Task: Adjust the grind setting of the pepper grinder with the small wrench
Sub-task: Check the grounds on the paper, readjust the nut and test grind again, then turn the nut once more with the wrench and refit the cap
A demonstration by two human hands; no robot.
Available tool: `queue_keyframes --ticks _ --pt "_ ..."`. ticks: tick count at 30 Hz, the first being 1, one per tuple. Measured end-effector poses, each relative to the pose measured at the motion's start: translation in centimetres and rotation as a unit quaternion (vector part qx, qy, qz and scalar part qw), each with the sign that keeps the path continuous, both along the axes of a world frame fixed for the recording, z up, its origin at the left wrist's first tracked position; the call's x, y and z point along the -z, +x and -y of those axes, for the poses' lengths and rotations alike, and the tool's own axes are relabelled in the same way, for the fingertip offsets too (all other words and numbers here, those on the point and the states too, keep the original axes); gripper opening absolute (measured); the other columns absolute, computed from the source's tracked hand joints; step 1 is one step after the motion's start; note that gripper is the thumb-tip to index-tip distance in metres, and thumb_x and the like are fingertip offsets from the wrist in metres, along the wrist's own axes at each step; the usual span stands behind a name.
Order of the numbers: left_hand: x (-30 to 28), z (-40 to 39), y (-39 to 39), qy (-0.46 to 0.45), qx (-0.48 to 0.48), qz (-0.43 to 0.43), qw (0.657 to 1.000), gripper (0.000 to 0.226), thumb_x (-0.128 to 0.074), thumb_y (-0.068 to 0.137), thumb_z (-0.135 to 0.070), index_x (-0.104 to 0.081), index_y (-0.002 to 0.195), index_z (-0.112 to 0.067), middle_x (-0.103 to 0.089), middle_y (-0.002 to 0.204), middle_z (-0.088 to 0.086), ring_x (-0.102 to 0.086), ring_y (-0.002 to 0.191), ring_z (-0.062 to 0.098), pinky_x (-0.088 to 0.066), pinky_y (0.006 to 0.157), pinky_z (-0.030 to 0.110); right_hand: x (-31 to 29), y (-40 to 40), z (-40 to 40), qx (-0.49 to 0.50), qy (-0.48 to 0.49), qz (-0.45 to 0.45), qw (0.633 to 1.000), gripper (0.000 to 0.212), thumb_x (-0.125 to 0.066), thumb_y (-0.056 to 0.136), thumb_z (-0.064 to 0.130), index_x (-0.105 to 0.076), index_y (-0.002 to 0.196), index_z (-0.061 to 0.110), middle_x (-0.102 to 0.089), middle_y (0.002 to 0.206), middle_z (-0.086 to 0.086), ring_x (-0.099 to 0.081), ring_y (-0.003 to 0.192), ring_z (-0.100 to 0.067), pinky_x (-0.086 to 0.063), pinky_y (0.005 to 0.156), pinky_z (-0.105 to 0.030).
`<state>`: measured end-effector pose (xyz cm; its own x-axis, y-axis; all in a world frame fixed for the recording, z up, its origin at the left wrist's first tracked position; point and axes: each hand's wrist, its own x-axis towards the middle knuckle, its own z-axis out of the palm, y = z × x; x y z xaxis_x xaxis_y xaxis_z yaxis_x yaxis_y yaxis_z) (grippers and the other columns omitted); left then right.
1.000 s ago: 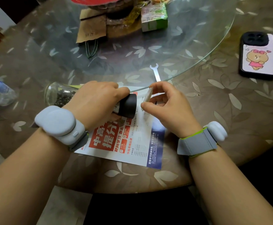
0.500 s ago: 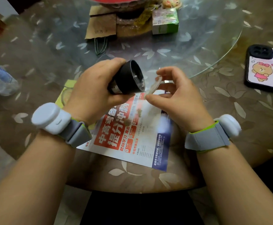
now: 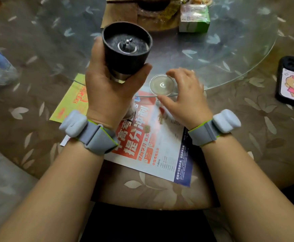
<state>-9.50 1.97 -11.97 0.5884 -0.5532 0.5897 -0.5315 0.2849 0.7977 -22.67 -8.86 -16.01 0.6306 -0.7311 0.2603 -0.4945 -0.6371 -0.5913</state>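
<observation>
**Grinder up, cap down, wrench out of sight**

The left hand (image 3: 111, 88) has the grinder (image 3: 126, 49) lifted off the bench (image 3: 247, 137) and tipped so its black open end faces the camera. That grip is a full wrap, fingers behind the black collar and thumb across the front, with the glass body running down behind the palm and mostly hidden. Straight above the grip sits the burr (image 3: 127, 45), a small metal stud standing in the middle of it. Specks cling inside the rim.

Over on the right, the right hand (image 3: 186, 95) hangs loose and spread around the clear cap (image 3: 162, 85), fingertips just beside its edge. Whether they touch it I cannot tell. Nothing is pinched there.

Now the risks, as I read them. 1: the grinder is held mouth-up and tilted by 1 hand only, so a twist from a tool on that stud could spin the body in the grip if the wrap is not firm. 2: the cap lies right at the lip of the glass turntable (image 3: 212, 55), below and right of the grip, and a careless brush could flick it off the edge. 3: ground pepper (image 3: 147, 128) already lies on the flyer (image 3: 151, 145) beneath the grip, and more tilt would probably shed more.

The wrench does not show here, possibly hidden behind the right hand, so it must be found first.
</observation>
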Motion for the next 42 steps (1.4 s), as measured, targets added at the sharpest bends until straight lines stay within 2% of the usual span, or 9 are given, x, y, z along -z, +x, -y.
queue_keyframes --ticks 3,5,8,11,15,24,32,38,42 --pt "0.6 0.3 0.4 -0.012 0.003 -0.027 1.000 0.072 -0.076 0.079 -0.018 -0.035 0.134 0.005 -0.056 0.116 -0.001 -0.057 0.107 0.000 -0.043 0.095 0.018 -0.5 -0.6 -0.6 -0.006 -0.029 -0.017 0.999 0.049 -0.065 0.081 0.032 -0.054 0.125 0.014 -0.055 0.130 -0.003 -0.033 0.137 -0.031 -0.029 0.104 -0.048" --pt "0.8 0.5 0.6 -0.014 -0.003 -0.029 0.999 0.074 -0.075 0.080 -0.019 -0.035 0.134 0.010 -0.056 0.117 -0.002 -0.058 0.107 0.002 -0.043 0.095 0.017 -0.6 -1.6 -1.9 -0.009 -0.075 0.003 0.997 0.038 -0.060 0.080 0.024 -0.063 0.116 0.015 -0.061 0.117 -0.006 -0.046 0.121 -0.035 -0.036 0.096 -0.046" --pt "0.6 0.6 0.6 -0.012 -0.014 -0.015 1.000 0.072 -0.076 0.081 -0.026 -0.038 0.132 0.008 -0.057 0.116 -0.001 -0.058 0.108 0.008 -0.043 0.095 0.019 -0.2 -3.5 -4.8 -0.026 -0.100 -0.034 0.994 0.036 -0.045 0.082 0.023 -0.069 0.108 0.020 -0.060 0.098 -0.004 -0.050 0.100 -0.033 -0.024 0.078 -0.033" --pt "0.4 0.8 0.5 -0.001 -0.007 -0.003 1.000 0.072 -0.074 0.082 -0.035 -0.037 0.131 0.002 -0.056 0.116 -0.004 -0.057 0.107 0.002 -0.043 0.094 0.017 0.6 -4.8 -6.5 -0.042 -0.114 -0.103 0.987 0.042 -0.040 0.086 0.031 -0.065 0.118 0.021 -0.057 0.094 -0.003 -0.049 0.092 -0.030 -0.025 0.075 -0.036" --pt "0.4 0.9 0.5 0.002 -0.002 0.007 1.000 0.073 -0.073 0.082 -0.037 -0.038 0.130 0.004 -0.056 0.115 -0.008 -0.057 0.106 0.001 -0.044 0.092 0.017 0.6 -5.1 -6.9 -0.036 -0.127 -0.153 0.979 0.043 -0.040 0.089 0.038 -0.063 0.122 0.024 -0.056 0.094 -0.001 -0.049 0.090 -0.028 -0.028 0.076 -0.038" --pt "0.5 0.9 0.4 0.016 -0.002 0.013 1.000 0.078 -0.076 0.081 -0.032 -0.039 0.131 0.014 -0.059 0.118 0.009 -0.060 0.111 0.025 -0.047 0.096 0.028 0.4 -5.5 -7.4 -0.026 -0.141 -0.202 0.969 0.046 -0.038 0.091 0.040 -0.059 0.128 0.024 -0.055 0.096 -0.001 -0.049 0.091 -0.028 -0.029 0.079 -0.040" --pt "0.5 0.7 0.3 0.014 -0.016 0.035 0.999 0.075 -0.076 0.081 -0.031 -0.037 0.133 0.008 -0.056 0.119 0.004 -0.057 0.109 0.014 -0.043 0.094 0.017 0.2 -5.1 -7.0 -0.005 -0.120 -0.187 0.975 0.045 -0.037 0.089 0.038 -0.063 0.123 0.024 -0.056 0.095 0.000 -0.050 0.091 -0.029 -0.028 0.078 -0.039" --pt "0.5 0.7 0.2 0.015 -0.008 0.038 0.999 0.075 -0.076 0.080 -0.032 -0.040 0.132 0.009 -0.060 0.117 0.008 -0.062 0.107 0.025 -0.050 0.092 0.028 -0.5 -4.5 -9.0 -0.063 -0.126 -0.166 0.976 0.043 -0.038 0.090 0.037 -0.063 0.122 0.024 -0.055 0.095 0.000 -0.048 0.091 -0.027 -0.029 0.078 -0.039" --pt "0.6 0.6 0.3 0.011 -0.003 0.038 0.999 0.070 -0.076 0.081 -0.031 -0.038 0.131 -0.002 -0.059 0.119 0.009 -0.061 0.109 0.022 -0.047 0.093 0.025 0.1 -4.2 -10.0 -0.068 -0.111 -0.188 0.973 0.044 -0.038 0.090 0.039 -0.060 0.126 0.027 -0.054 0.096 0.000 -0.048 0.091 -0.027 -0.029 0.079 -0.040"
